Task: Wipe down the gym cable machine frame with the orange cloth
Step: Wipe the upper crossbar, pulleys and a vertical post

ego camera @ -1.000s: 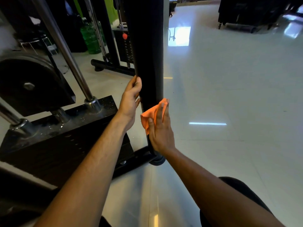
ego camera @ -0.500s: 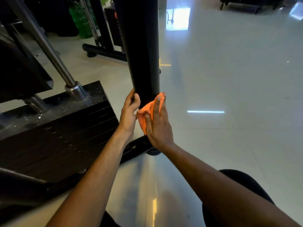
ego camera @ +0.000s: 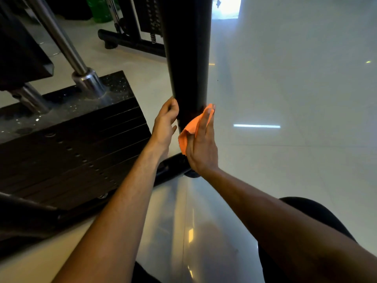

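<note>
**Right hand presses the orange cloth low on the black upright post**

The right hand [ego camera: 201, 146] lies flat with straight fingers, pressing the orange cloth [ego camera: 192, 127] against the near right face of the black upright post [ego camera: 186, 58] of the cable machine. The left hand [ego camera: 165, 121] rests on the post's left edge, fingers loosely curved against it, not wrapped around it as far as can be seen.

Compared with a second ago, both hands sit lower on the post, closer to its foot [ego camera: 191, 173], and the view has tipped downward. This suggests a downward wiping stroke that is nearing the bottom of the upright; the stretch between cloth and foot looks short, so this face is probably almost done.

Left of the post sits the black weight stack [ego camera: 71, 144], with chrome guide rods [ego camera: 61, 39] rising from its top. A base bar [ego camera: 169, 166] runs from the post's foot toward the stack and may crowd the hand at the lowest part. Behind the post stands another machine's frame [ego camera: 130, 41]. Right of the post lies glossy pale floor [ego camera: 295, 99].
</note>
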Demonstrator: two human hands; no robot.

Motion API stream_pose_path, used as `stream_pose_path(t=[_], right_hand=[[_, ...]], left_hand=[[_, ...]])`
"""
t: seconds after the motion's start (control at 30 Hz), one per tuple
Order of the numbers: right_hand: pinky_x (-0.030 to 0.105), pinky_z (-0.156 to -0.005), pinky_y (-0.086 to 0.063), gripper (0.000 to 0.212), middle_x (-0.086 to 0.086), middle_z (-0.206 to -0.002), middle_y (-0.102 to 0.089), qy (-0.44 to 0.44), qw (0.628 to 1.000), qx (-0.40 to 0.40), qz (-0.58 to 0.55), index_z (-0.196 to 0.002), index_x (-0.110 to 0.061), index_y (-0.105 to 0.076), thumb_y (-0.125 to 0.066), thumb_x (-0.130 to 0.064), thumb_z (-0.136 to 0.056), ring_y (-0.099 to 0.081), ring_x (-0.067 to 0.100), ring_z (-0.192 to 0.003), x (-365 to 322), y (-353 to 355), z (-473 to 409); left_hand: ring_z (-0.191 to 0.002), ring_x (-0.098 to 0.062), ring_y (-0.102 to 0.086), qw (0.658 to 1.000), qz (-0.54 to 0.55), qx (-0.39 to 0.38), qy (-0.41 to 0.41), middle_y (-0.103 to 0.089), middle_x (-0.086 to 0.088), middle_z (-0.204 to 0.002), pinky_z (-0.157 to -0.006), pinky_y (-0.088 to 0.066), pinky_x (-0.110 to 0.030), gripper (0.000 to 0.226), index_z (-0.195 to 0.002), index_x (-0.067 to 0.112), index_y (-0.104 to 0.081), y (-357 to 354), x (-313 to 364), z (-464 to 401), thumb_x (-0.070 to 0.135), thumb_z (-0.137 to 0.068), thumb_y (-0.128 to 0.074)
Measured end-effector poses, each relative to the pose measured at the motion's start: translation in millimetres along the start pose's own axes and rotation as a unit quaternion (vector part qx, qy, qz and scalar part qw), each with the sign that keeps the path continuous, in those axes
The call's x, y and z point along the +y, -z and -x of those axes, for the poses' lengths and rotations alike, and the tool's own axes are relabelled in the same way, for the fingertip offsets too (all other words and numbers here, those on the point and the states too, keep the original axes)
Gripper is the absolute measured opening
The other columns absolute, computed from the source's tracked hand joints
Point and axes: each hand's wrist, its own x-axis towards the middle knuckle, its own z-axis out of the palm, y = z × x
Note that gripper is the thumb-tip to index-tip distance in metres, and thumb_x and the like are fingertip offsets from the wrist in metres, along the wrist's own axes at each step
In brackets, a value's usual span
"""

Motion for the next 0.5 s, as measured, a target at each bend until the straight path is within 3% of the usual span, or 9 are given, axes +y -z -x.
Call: stream_pose_path(t=[0.1, 0.23, 0.33, 0.4, 0.5], right_hand=[[0.047, -0.113, -0.05, 0.088, 0.009, -0.181, 0.017, 0.007, 1.0, 0.005, 0.013, -0.166, -0.027, 0.029, -0.03, -0.062, -0.11, -0.009, 0.028, -0.167, 1.2, 2.3, -7.7], [0.059, -0.105, -0.058, 0.113, 0.004, -0.18, 0.024, -0.024, 0.995, -0.07, 0.07, -0.161, -0.038, 0.038, -0.062, -0.042, -0.109, -0.019, 0.041, -0.166, 22.9, -6.8, 23.0], [0.06, -0.102, -0.059, 0.115, 0.001, -0.179, 0.027, -0.041, 0.994, -0.089, 0.046, -0.159, -0.039, 0.04, -0.063, -0.037, -0.108, -0.015, 0.041, -0.166, 19.3, -5.6, 25.5], [0.054, -0.106, -0.058, 0.107, 0.003, -0.179, 0.027, -0.046, 0.997, -0.063, 0.017, -0.162, -0.032, 0.037, -0.056, -0.044, -0.111, -0.013, 0.037, -0.167, 8.7, -1.4, 18.7], [0.045, -0.108, -0.053, 0.122, 0.006, -0.179, 0.028, -0.036, 0.997, -0.064, -0.014, -0.168, -0.02, 0.029, -0.07, -0.041, -0.099, -0.002, 0.034, -0.169, 3.1, 5.9, 11.7]], left_hand=[[-0.128, -0.003, -0.059, 1.0, -0.001, 0.006, -0.008, -0.072, 0.029, -0.119, -0.111, -0.04, -0.04, 0.021, -0.11, 0.044, -0.067, -3.9, 2.8, -3.3, 0.042, -0.112, -0.046], [-0.146, -0.007, -0.046, 1.0, 0.002, 0.002, 0.006, -0.059, 0.024, -0.146, -0.126, -0.029, -0.049, 0.03, -0.136, 0.044, -0.06, -5.8, -1.0, 7.5, 0.051, -0.112, -0.043], [-0.157, -0.015, -0.033, 1.0, 0.004, -0.001, 0.024, -0.044, 0.017, -0.162, -0.129, -0.021, -0.054, 0.047, -0.16, 0.036, -0.04, -4.7, -2.3, 13.8, 0.045, -0.114, -0.043], [-0.155, -0.013, -0.035, 1.0, 0.004, 0.0, 0.026, -0.048, 0.023, -0.152, -0.128, -0.022, -0.053, 0.046, -0.16, 0.037, -0.038, -5.2, -2.3, 15.3, 0.043, -0.115, -0.042], [-0.153, -0.013, -0.037, 0.999, 0.009, 0.004, 0.032, -0.051, 0.024, -0.147, -0.126, -0.025, -0.052, 0.045, -0.159, 0.037, -0.04, -4.6, -3.8, 13.7, 0.043, -0.115, -0.042]])
